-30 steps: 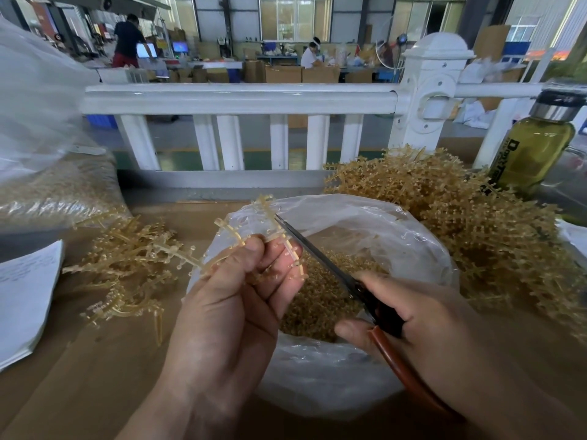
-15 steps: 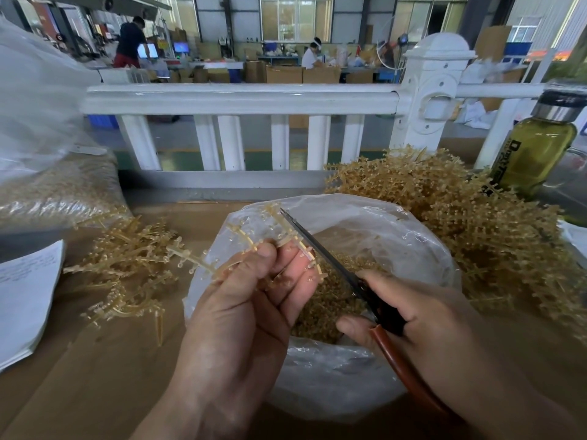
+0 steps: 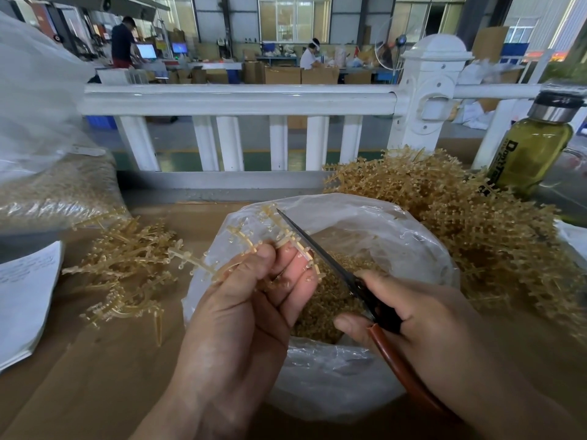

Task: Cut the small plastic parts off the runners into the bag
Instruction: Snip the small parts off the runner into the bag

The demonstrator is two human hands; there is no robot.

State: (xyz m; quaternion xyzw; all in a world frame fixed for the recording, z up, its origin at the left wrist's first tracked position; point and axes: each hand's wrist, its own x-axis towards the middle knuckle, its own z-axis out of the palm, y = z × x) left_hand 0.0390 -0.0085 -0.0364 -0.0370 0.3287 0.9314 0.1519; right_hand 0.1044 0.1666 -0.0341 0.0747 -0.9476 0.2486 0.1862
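**Bag part filled, large heap left to trim**

The clear plastic bag point(image 3: 397, 236) stands open on the brown worktop point(image 3: 79, 360). It already holds a good layer of small tan cut parts point(image 3: 330, 300). To its right is a tall heap of tan branched plastic runners point(image 3: 476, 223) that appear uncut. To its left lies a sparser scatter of runners point(image 3: 127, 265), probably trimmed already, though the view is too coarse to be sure. On that showing I judge the job well begun but far from done.

The left hand point(image 3: 254, 300) is raised over the bag's mouth with its back to the camera. Its thumb and curled fingers pinch one translucent tan runner point(image 3: 286, 230), whose branches fan up and to the left. The right hand point(image 3: 413, 309) comes in from the lower right, fingers wrapped round the reddish-brown handles of the black-bladed scissors point(image 3: 317, 246). The blades point up and to the left and lie along a branch just beside the left fingertips. They are above the bag, so cut parts should drop in. The blades read as one dark line, so they are nearly together.
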